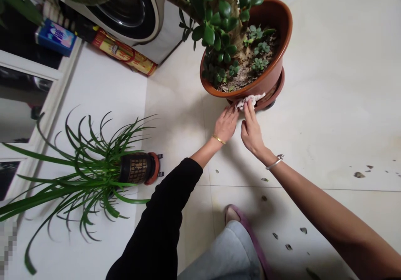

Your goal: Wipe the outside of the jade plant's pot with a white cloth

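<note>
Spiky green plant point(90, 171) in dark pot point(136, 168) on the tiled floor point(184, 117) | left hand point(226, 124) is open, fingers nearly touch the cloth | white cloth point(249, 100) lies against lower wall of brown pot point(266, 77) | right hand point(252, 132) narrow, holding the cloth there

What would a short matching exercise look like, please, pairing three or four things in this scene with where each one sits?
Things:
1. gold bangle
2. silver bangle
3. crumpled white cloth
4. small succulents

Places:
A. in the soil of the brown pot
B. on the wrist of the left hand
C. under the fingers of the right hand, against the pot
D. on the right wrist

Pairs: 1-B, 2-D, 3-C, 4-A
</note>
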`<action>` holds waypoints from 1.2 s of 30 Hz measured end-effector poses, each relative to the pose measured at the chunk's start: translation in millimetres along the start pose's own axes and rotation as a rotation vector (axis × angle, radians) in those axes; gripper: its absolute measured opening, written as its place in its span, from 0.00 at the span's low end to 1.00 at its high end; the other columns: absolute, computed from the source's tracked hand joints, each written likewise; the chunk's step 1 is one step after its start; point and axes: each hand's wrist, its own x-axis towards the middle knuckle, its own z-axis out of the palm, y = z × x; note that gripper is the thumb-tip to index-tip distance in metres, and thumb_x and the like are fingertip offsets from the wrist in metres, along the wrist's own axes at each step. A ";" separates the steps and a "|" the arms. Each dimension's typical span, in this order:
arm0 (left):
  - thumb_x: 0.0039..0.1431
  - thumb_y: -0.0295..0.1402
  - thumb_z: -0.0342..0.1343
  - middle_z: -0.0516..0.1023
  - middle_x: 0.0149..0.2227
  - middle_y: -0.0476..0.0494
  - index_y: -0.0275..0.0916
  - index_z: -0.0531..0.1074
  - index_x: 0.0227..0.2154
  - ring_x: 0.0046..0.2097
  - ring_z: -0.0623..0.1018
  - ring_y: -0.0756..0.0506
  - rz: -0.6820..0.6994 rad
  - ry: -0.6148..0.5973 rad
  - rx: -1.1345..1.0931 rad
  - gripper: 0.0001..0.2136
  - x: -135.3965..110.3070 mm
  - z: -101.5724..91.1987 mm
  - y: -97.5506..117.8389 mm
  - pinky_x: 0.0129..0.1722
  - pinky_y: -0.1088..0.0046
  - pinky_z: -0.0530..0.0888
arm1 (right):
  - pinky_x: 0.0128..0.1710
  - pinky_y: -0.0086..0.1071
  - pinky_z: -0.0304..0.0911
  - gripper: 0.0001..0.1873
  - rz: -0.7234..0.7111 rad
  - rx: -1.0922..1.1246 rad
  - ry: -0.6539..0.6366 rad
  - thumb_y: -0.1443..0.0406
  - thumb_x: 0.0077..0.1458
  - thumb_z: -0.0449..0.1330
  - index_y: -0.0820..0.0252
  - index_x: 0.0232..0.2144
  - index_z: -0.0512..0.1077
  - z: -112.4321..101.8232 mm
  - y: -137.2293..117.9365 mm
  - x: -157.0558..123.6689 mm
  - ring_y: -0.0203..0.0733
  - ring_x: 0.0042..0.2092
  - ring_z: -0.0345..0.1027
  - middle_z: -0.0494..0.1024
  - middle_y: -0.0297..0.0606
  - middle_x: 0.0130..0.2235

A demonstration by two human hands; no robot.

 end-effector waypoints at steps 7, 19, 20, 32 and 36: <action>0.74 0.30 0.45 0.71 0.69 0.38 0.37 0.65 0.70 0.73 0.66 0.42 0.032 0.309 -0.022 0.24 -18.6 -36.2 10.1 0.75 0.60 0.63 | 0.76 0.61 0.49 0.30 -0.103 -0.058 0.116 0.59 0.73 0.44 0.42 0.74 0.55 -44.2 -38.2 -2.2 0.50 0.78 0.47 0.58 0.39 0.75; 0.77 0.32 0.45 0.85 0.48 0.42 0.43 0.80 0.51 0.51 0.81 0.45 -0.191 0.555 -0.262 0.17 16.5 -61.5 -25.3 0.56 0.63 0.75 | 0.57 0.48 0.73 0.20 -0.157 -0.161 0.092 0.53 0.73 0.51 0.47 0.53 0.80 -56.4 -33.2 70.4 0.50 0.56 0.76 0.79 0.44 0.57; 0.77 0.32 0.44 0.85 0.46 0.42 0.42 0.81 0.51 0.50 0.81 0.45 -0.199 0.565 -0.271 0.17 16.9 -59.4 -25.2 0.54 0.65 0.76 | 0.58 0.48 0.73 0.20 -0.145 -0.153 0.065 0.53 0.72 0.51 0.47 0.55 0.79 -51.0 -37.4 69.3 0.50 0.56 0.76 0.80 0.44 0.57; 0.77 0.32 0.45 0.85 0.45 0.42 0.44 0.80 0.50 0.49 0.81 0.45 -0.072 0.513 -0.243 0.16 14.0 -64.4 -55.7 0.51 0.64 0.77 | 0.47 0.44 0.75 0.18 -0.295 -0.421 -0.041 0.57 0.73 0.54 0.51 0.54 0.80 -89.5 -35.9 85.8 0.48 0.48 0.79 0.81 0.46 0.54; 0.77 0.32 0.45 0.84 0.45 0.42 0.43 0.80 0.50 0.50 0.81 0.45 -0.087 0.539 -0.247 0.16 15.2 -55.6 -58.0 0.53 0.64 0.77 | 0.47 0.43 0.74 0.16 -0.244 -0.454 -0.025 0.56 0.72 0.55 0.50 0.52 0.80 -98.4 -39.1 91.8 0.48 0.49 0.78 0.80 0.47 0.54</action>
